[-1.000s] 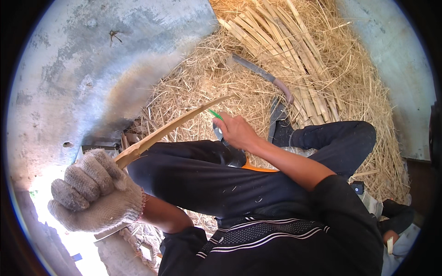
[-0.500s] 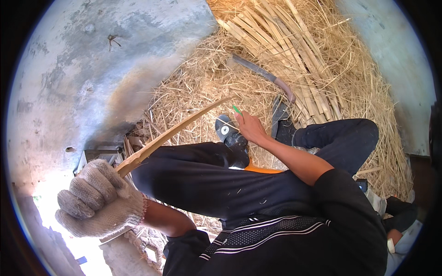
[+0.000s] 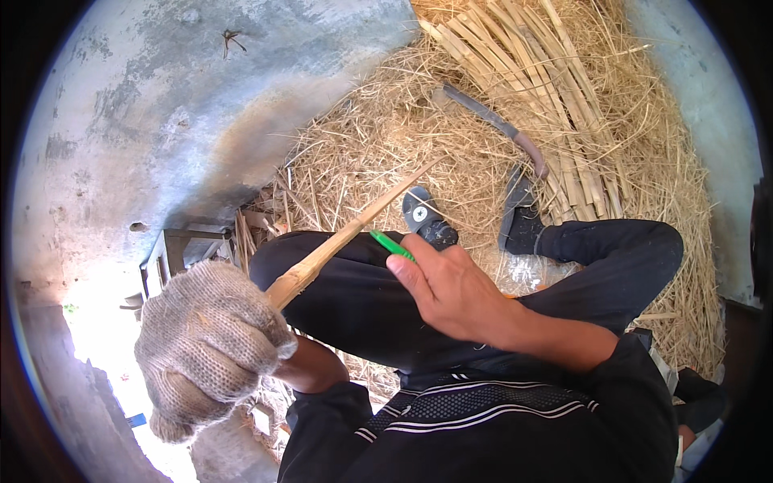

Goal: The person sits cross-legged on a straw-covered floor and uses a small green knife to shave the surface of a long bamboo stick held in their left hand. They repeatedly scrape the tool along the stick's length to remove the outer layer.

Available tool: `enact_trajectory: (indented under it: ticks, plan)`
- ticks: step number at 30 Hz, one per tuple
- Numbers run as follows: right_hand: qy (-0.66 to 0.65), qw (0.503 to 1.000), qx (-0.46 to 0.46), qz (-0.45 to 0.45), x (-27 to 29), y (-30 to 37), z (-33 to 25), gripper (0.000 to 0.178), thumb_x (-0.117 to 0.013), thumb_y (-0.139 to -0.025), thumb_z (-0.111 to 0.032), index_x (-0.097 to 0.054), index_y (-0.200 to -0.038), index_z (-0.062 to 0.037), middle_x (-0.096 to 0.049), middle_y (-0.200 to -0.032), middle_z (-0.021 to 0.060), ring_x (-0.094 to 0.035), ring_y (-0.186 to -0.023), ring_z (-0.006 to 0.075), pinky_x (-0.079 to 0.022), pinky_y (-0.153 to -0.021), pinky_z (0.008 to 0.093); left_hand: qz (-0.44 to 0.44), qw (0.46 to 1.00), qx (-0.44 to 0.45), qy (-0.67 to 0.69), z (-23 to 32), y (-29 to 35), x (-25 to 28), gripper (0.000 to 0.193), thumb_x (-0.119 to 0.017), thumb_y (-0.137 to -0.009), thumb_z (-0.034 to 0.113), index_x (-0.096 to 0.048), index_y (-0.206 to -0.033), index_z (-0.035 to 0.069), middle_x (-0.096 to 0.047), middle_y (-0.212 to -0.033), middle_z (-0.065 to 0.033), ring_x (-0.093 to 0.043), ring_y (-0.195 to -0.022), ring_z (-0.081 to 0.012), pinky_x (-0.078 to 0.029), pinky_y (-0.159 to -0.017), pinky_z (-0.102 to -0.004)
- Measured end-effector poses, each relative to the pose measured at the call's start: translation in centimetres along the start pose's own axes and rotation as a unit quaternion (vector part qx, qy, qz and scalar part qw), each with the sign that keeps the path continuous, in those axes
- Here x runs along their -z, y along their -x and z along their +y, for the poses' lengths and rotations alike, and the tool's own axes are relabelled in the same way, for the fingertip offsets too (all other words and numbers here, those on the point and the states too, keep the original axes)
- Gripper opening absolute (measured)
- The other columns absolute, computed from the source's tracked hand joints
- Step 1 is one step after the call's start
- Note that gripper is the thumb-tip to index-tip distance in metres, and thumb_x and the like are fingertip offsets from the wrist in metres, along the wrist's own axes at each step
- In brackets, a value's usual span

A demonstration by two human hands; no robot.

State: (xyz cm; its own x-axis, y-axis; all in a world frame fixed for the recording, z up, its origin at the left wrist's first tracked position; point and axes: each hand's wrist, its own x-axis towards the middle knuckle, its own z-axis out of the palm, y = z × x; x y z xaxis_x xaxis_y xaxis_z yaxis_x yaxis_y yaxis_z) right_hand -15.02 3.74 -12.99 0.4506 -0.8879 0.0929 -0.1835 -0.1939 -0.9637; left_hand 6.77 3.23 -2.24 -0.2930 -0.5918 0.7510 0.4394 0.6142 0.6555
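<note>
My left hand (image 3: 213,342), in a grey knitted glove, is closed round the thick end of a pale split wooden strip (image 3: 342,237), perhaps bamboo. The strip slants up and away to the right and narrows to a thin tip. My bare right hand (image 3: 459,294) is closed on a small green-handled tool (image 3: 393,245), close beside the middle of the strip. Its working end cannot be made out. Both hands are held above my lap, in front of my dark trousers (image 3: 346,322).
Straw-like shavings (image 3: 354,137) cover the floor. A bundle of split strips (image 3: 555,97) lies at the far right, with a long-bladed knife (image 3: 491,121) beside it. My shoes (image 3: 431,219) rest among the shavings. A rough wall (image 3: 161,121) rises on the left.
My right hand has come back toward me and to the left along the strip, with the green-handled tool. My gloved left hand has shifted right and turned knuckles up, still gripping the strip.
</note>
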Motion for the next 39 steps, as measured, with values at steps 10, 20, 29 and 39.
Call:
enact_trajectory:
  ticks: [10, 20, 29, 39]
  plan:
    - [0.047, 0.998, -0.035, 0.027, 0.3, 0.4, -0.2, 0.034, -0.051, -0.099, -0.031, -0.052, -0.09, 0.001, -0.053, -0.05, 0.0218, -0.058, -0.048, 0.0429, -0.046, -0.046, 0.05, 0.008, 0.998, 0.008, -0.058, -0.4, -1.1, -1.7, 0.045, -0.05, -0.089, 0.035, -0.039, -0.048, 0.019, -0.041, -0.04, 0.0031, -0.039, -0.029, -0.009, -0.041, -0.028, -0.0254]
    - [0.124, 0.991, -0.022, 0.042, -0.6, -0.3, 1.6, 0.035, -0.05, -0.099, -0.033, -0.054, -0.092, 0.0019, -0.057, -0.054, 0.0218, -0.06, -0.053, 0.0439, -0.049, -0.05, 0.0508, 0.05, 0.995, -0.001, -0.085, -0.2, -1.6, -2.8, 0.042, -0.048, -0.088, 0.036, -0.044, -0.05, 0.018, -0.043, -0.041, 0.0011, -0.041, -0.03, -0.0102, -0.042, -0.028, -0.0251]
    - [0.122, 0.99, -0.014, 0.076, -1.1, -1.5, 3.0, 0.036, -0.05, -0.099, -0.033, -0.056, -0.088, 0.0013, -0.056, -0.054, 0.0241, -0.061, -0.054, 0.0441, -0.049, -0.05, 0.0517, 0.107, 0.987, -0.015, -0.119, -1.3, -2.5, -2.8, 0.043, -0.043, -0.089, 0.034, -0.04, -0.049, 0.019, -0.035, -0.04, 0.0018, -0.034, -0.03, -0.0113, -0.034, -0.027, -0.0261]
    - [0.142, 0.984, -0.082, 0.072, -0.9, -1.9, 6.4, 0.036, -0.047, -0.1, -0.03, -0.059, -0.096, 0.0035, -0.06, -0.061, 0.0264, -0.062, -0.059, 0.0452, -0.05, -0.053, 0.0522, 0.107, 0.987, -0.021, -0.12, -1.4, -2.6, -3.0, 0.043, -0.042, -0.09, 0.034, -0.039, -0.049, 0.02, -0.036, -0.038, 0.0022, -0.034, -0.029, -0.01, -0.034, -0.027, -0.0246]
